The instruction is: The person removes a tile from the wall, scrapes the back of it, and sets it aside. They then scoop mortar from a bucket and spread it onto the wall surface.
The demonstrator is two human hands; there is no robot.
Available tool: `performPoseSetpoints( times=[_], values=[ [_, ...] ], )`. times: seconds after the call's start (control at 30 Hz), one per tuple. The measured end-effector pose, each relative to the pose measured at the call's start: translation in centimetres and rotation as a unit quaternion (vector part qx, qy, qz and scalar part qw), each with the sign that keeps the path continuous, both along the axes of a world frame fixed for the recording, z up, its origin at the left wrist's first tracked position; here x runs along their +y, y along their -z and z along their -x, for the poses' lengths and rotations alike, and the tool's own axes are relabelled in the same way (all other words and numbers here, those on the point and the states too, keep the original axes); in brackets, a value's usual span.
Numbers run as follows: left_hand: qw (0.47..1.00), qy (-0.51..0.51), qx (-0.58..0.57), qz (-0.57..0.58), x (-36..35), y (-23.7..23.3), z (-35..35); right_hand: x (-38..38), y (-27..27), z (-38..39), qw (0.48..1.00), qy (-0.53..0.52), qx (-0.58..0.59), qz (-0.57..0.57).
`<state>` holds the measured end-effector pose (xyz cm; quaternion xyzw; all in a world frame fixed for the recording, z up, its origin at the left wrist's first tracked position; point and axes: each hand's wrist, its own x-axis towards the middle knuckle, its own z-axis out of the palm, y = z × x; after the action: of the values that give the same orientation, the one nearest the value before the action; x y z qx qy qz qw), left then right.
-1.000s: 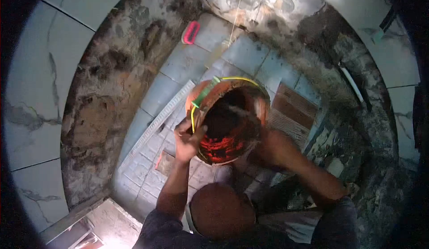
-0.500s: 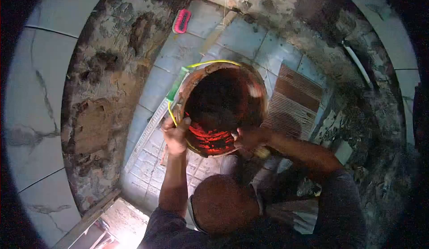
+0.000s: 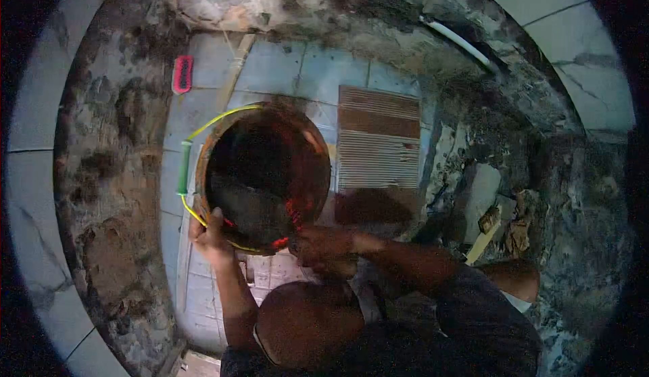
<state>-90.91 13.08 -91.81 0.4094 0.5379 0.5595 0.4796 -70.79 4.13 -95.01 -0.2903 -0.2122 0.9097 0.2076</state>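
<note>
A mortar-stained bucket [image 3: 201, 174] stands upright on the tiled floor, its inside dark with patches of bright red. Its yellow wire handle [image 3: 223, 114] with a green grip [image 3: 184, 169] hangs out over the left side. My left hand [image 3: 211, 237] is closed on the near left rim, thumb over the edge. At the near right rim, my right hand [image 3: 324, 250] is in shadow with its fingers curled; what they hold is hidden. Inside the bucket a flat grey shape [image 3: 253, 211] shows, too dim to name.
A ribbed brown tile [image 3: 378, 154] lies right of the bucket. A pink brush [image 3: 182, 74] and a wooden strip [image 3: 236, 69] lie farther back. Rough walls [image 3: 108, 167] enclose the floor. A white pipe [image 3: 463, 44] juts along the right wall, with rubble [image 3: 517, 231] below.
The view has shifted, so the bucket appears farther left. My left hand stays on the rim. My right hand has moved left along the near rim, and a grey shape now shows inside the bucket.
</note>
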Motion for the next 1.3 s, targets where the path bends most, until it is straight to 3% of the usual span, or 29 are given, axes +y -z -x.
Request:
performPoseSetpoints(
  times=[0.03, 0.07, 0.1, 0.23, 0.3, 0.37, 0.4, 0.47, 0.57, 0.63, 0.67, 0.73, 0.77, 0.83, 0.9, 0.97, 1.0, 1.03, 1.07, 1.1, 1.17, 1.27, 1.3],
  values=[
    [1.000, -0.004, 0.022, 0.011, 0.1, -0.2, 0.1, -0.3, -0.7, -0.8, 0.983, -0.023, -0.089, -0.161],
    [0.999, -0.008, 0.044, 0.022, 0.3, -0.5, 0.4, -0.6, -1.5, -1.7, 0.932, -0.047, -0.175, -0.315],
    [0.997, -0.007, 0.014, 0.071, 0.7, -0.7, 0.8, -1.0, -3.1, -2.7, 0.932, -0.045, -0.178, -0.313],
    [0.998, -0.021, -0.031, 0.047, 1.4, -1.3, 0.1, -3.5, -11.4, -6.8, 0.930, 0.056, -0.348, -0.100],
    [0.999, -0.005, -0.034, 0.041, 1.4, -1.4, 0.1, -4.4, -11.9, -6.9, 0.917, 0.075, -0.389, -0.044],
    [0.999, 0.012, -0.036, 0.033, 1.3, -1.7, -0.2, -5.5, -10.4, -6.3, 0.729, 0.178, -0.640, -0.167],
    [0.999, 0.001, -0.023, 0.041, 1.2, -2.1, -0.7, -5.7, -7.5, -6.2, 0.729, 0.176, -0.640, -0.166],
    [0.999, -0.012, -0.011, 0.046, 1.2, -2.0, -0.8, -5.7, 0.4, -5.8, 0.506, 0.282, -0.781, -0.235],
    [0.999, 0.017, 0.002, 0.028, 0.7, -1.4, -0.3, -2.7, 5.8, -7.1, 0.542, 0.277, -0.773, -0.179],
    [0.998, -0.011, 0.056, 0.008, 1.2, -1.4, -0.4, -2.3, 10.8, -8.8, 0.601, 0.104, -0.754, -0.244],
    [0.998, -0.014, 0.054, 0.006, 1.5, -1.5, -0.4, -1.9, 10.4, -8.6, 0.600, 0.103, -0.754, -0.248],
    [0.999, -0.005, 0.029, 0.016, 1.1, -1.9, -0.4, -3.1, 8.2, -7.2, 0.597, 0.193, -0.772, -0.100],
    [1.000, -0.024, -0.005, 0.015, 0.9, -1.3, -0.5, -3.9, 6.7, -7.0, 0.601, 0.187, -0.771, -0.096],
    [0.999, -0.030, -0.007, 0.022, 1.2, -1.5, -0.7, -3.8, 4.2, -8.2, 0.503, 0.157, -0.838, -0.141],
    [0.998, -0.040, 0.009, 0.041, 0.9, -0.9, -0.2, -5.0, 3.3, -10.6, 0.594, 0.097, -0.791, -0.113],
    [0.996, -0.050, 0.049, 0.050, 1.0, -1.4, -0.4, -4.8, -0.4, -11.0, 0.616, 0.075, -0.743, -0.249],
    [0.997, -0.042, 0.050, 0.042, 0.9, -1.5, -0.4, -3.6, -3.2, -10.1, 0.629, 0.071, -0.731, -0.254],
    [0.996, -0.032, 0.070, 0.046, 0.7, -1.5, -0.4, -1.8, -6.2, -9.8, 0.667, 0.004, -0.691, -0.277],
    [0.995, -0.018, 0.087, 0.050, 0.6, -1.5, -0.3, -0.3, -7.8, -9.7, 0.697, -0.062, -0.650, -0.298],
    [0.997, -0.005, 0.079, 0.026, 0.5, -0.6, 0.0, 1.0, -8.2, -9.6, 0.701, -0.060, -0.646, -0.296],
    [0.997, -0.003, 0.077, 0.021, 0.4, -0.8, -0.5, 4.9, -8.1, -8.3, 0.693, -0.227, -0.598, -0.332],
    [0.997, 0.015, 0.055, 0.046, -0.7, -1.3, -0.8, 9.0, -4.9, -7.4, 0.683, -0.302, -0.560, -0.359],
    [0.996, 0.030, 0.087, 0.016, -1.1, -0.2, -0.3, 9.2, 0.1, -7.2, 0.575, -0.429, -0.464, -0.520]
  ],
)
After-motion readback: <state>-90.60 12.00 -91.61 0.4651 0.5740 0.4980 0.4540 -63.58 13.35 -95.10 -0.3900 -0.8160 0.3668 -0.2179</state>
